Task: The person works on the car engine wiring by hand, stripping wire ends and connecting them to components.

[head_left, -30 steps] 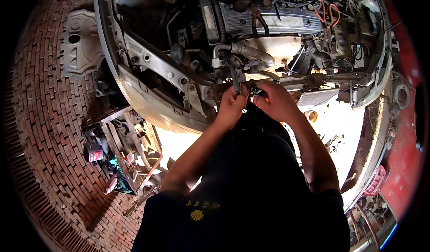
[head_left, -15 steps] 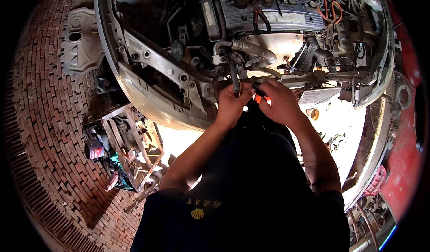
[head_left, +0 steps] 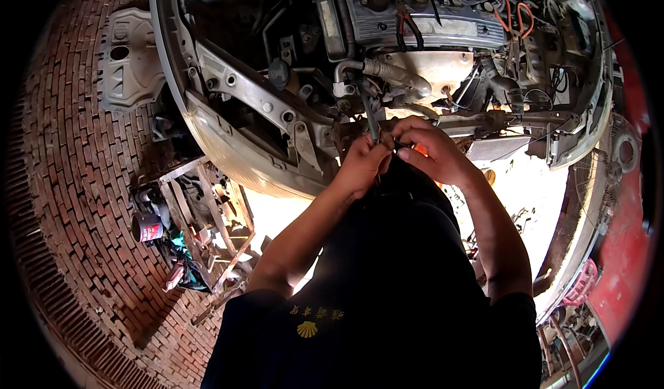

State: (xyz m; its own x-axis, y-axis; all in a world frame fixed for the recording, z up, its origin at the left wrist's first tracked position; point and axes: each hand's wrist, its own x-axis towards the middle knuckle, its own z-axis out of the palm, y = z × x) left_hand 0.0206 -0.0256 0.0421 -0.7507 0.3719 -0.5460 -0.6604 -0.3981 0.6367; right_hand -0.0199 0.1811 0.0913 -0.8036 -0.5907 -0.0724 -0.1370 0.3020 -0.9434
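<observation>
In front of my body, over the front edge of an open engine bay, my two hands work close together. My left hand (head_left: 363, 164) is closed around the lower end of a grey sheathed cable (head_left: 371, 119) that runs down from the engine bay. Thin dark strands show at its fingertips. My right hand (head_left: 437, 155) is closed too, its thumb and forefinger pinched beside the cable's end. Part of an orange-and-black tool (head_left: 420, 149) shows under its fingers; its jaws are hidden, so its exact kind is unclear.
Dark-handled pliers (head_left: 409, 30) lie on the engine cover (head_left: 456, 28), and orange-handled pliers (head_left: 523, 21) rest to its right. A grey moulded cover (head_left: 135, 64) lies on the brick floor. At lower left stand a can (head_left: 146, 228) and a wooden frame (head_left: 220, 216). A fan grille (head_left: 622, 147) is at right.
Both hands have shifted slightly. The right fingers have moved in to pinch at the cable's end, and less of the orange tool shows. The cable tilts more now.
</observation>
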